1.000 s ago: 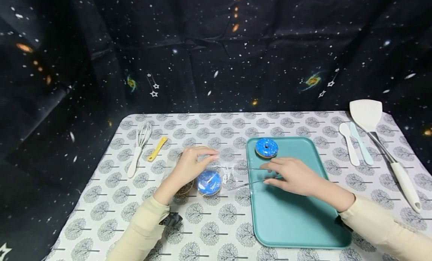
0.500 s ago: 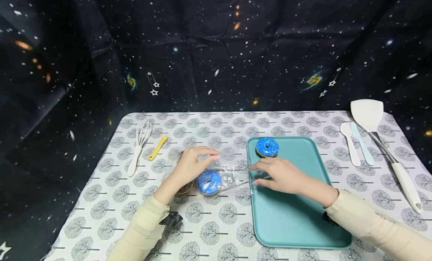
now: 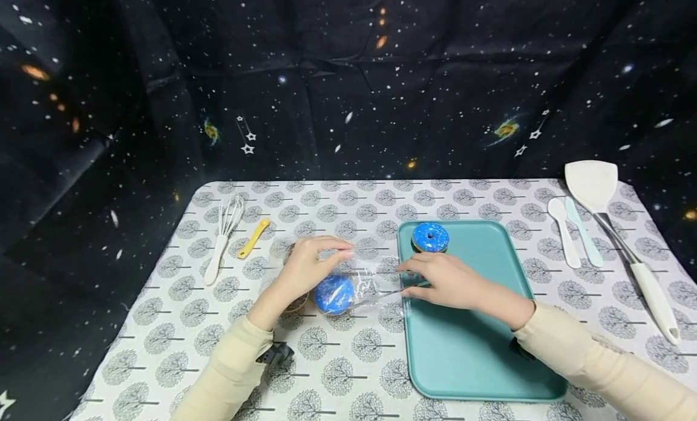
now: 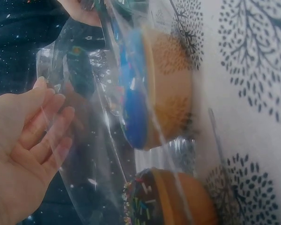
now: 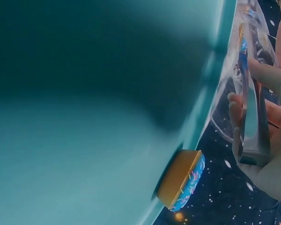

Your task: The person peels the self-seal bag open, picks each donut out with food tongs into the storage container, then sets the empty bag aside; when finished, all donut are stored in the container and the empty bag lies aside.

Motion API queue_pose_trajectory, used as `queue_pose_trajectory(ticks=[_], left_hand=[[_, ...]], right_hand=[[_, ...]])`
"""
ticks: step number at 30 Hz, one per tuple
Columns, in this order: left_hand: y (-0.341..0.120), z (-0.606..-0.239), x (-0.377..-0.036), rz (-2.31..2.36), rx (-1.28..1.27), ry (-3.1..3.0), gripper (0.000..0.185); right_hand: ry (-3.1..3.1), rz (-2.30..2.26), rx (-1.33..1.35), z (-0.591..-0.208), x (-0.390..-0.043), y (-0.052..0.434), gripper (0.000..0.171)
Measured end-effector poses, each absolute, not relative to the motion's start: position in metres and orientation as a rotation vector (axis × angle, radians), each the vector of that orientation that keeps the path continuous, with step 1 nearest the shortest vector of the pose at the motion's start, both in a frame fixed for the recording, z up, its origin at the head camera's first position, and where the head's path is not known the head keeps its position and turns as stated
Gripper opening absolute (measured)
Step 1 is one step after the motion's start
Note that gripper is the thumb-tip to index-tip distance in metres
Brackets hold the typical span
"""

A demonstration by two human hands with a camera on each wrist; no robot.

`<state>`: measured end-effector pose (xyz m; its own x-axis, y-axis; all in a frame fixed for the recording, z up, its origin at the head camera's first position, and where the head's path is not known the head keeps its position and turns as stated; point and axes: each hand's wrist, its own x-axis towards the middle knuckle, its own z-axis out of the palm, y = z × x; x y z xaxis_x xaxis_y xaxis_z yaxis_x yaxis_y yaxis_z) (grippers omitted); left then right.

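A clear plastic bag (image 3: 366,280) lies left of the teal tray (image 3: 468,360). My left hand (image 3: 321,257) holds its upper edge up. Inside it a blue-iced doughnut (image 3: 333,294) stands tilted on edge, also seen close up as the blue doughnut (image 4: 147,98). A chocolate doughnut with sprinkles (image 4: 175,199) sits beside it, mostly hidden under my left hand in the head view. My right hand (image 3: 416,280) grips metal tongs (image 3: 389,285) whose tips reach into the bag to the blue doughnut. A second blue doughnut (image 3: 430,238) rests at the tray's far end, and shows as the doughnut (image 5: 183,180).
A white whisk (image 3: 224,233) and a yellow tool (image 3: 253,238) lie at the left of the patterned cloth. At the right are a white spoon (image 3: 563,232), a pale blue spatula (image 3: 584,232) and a large white turner (image 3: 621,239). Dark starry fabric hangs behind.
My right hand has slid left with the tongs, further into the bag. The bagged blue doughnut has tipped up on edge. My left hand has stayed put.
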<state>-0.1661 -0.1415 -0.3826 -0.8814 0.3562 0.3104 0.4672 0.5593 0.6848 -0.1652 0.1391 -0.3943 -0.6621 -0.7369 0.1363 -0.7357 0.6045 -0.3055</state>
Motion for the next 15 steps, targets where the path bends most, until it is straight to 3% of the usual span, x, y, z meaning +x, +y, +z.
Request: queue_pose_trajectory(ticks=[15], left_hand=[[-0.1409, -0.3829, -0.1662, -1.231, -0.714, -2.645, 0.015]], right_hand=[[2.813, -0.535, -1.296, -0.3972, -0.1648, 0.1383, 0.043]])
